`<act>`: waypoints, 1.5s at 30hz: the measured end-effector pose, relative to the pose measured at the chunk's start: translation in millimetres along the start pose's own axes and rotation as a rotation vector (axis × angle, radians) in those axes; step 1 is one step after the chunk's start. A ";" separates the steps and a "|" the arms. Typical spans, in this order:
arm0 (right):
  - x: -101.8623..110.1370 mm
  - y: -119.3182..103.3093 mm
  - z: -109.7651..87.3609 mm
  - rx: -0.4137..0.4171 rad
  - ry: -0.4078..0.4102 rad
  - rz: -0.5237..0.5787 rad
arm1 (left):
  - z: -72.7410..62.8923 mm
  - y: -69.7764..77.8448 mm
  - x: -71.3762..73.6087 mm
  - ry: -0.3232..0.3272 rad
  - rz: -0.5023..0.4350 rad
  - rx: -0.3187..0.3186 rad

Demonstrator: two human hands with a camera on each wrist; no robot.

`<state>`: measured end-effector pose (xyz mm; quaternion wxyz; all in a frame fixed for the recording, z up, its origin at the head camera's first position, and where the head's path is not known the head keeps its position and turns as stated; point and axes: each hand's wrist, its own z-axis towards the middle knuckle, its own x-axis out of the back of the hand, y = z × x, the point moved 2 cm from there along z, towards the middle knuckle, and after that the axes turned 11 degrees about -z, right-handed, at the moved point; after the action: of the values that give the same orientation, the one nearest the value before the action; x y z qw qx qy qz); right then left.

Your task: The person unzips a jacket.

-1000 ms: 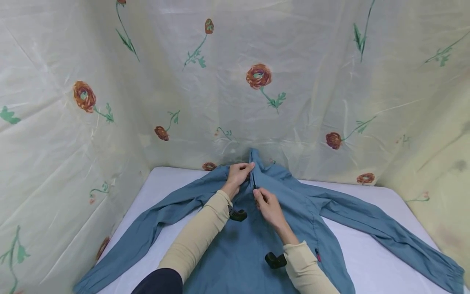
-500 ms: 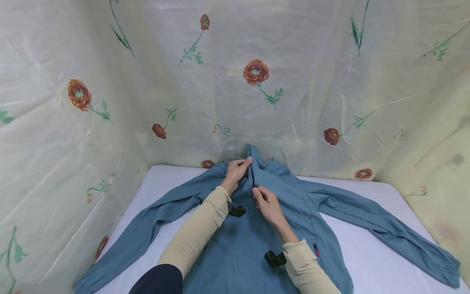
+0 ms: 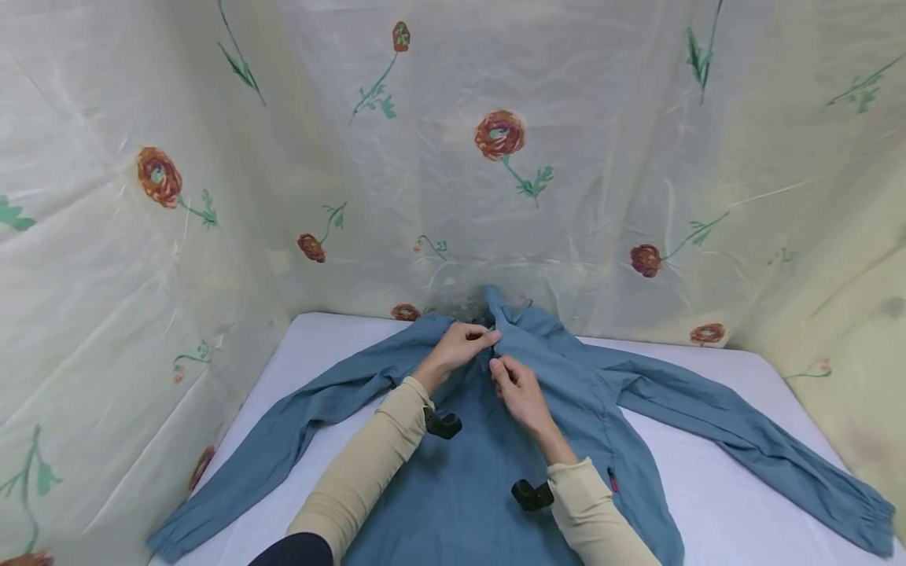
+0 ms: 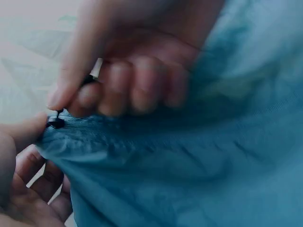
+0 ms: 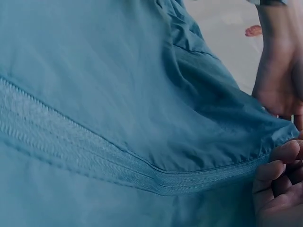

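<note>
Softly creased blue jacket (image 3: 453, 495) | ridged zipper (image 5: 203, 181) | right hand (image 3: 521, 393) pinches black pull (image 4: 57, 120)

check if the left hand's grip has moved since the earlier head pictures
Yes. In the head view the left hand's grip has moved down the picture, farther from the large central flower on the backdrop.

Thin, smooth cloth makes up the blue long-sleeved jacket (image 3: 460, 503), crinkling softly, while its long blue zip band (image 5: 47, 127) shows finely ribbed. The small black zip slider (image 4: 56, 123) looks hard (metal or plastic, there's no telling). Behind, the cream flower-printed curtain (image 3: 566, 79) gleams faintly; the white tabletop (image 3: 715, 503) looks smooth, matt.
</note>
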<state>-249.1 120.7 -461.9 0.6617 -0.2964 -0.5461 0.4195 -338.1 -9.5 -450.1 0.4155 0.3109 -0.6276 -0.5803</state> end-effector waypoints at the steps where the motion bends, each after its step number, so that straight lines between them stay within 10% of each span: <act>1: -1.7 4.8 1.4 -0.002 0.007 -0.001 | 1.8 -0.2 0.4 -0.001 -0.008 0.002; 20: 12.0 -25.6 -5.2 -0.065 0.022 -0.002 | 17.1 -2.7 -6.8 0.148 -0.048 -0.048; 45: 2.0 6.9 1.0 -0.054 0.136 0.021 | 14.7 -1.0 -8.3 0.175 -0.042 -0.036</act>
<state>-251.6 125.7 -466.6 0.6846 -0.3477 -0.5077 0.3907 -347.3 4.5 -452.2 0.4622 0.3660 -0.5717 -0.5707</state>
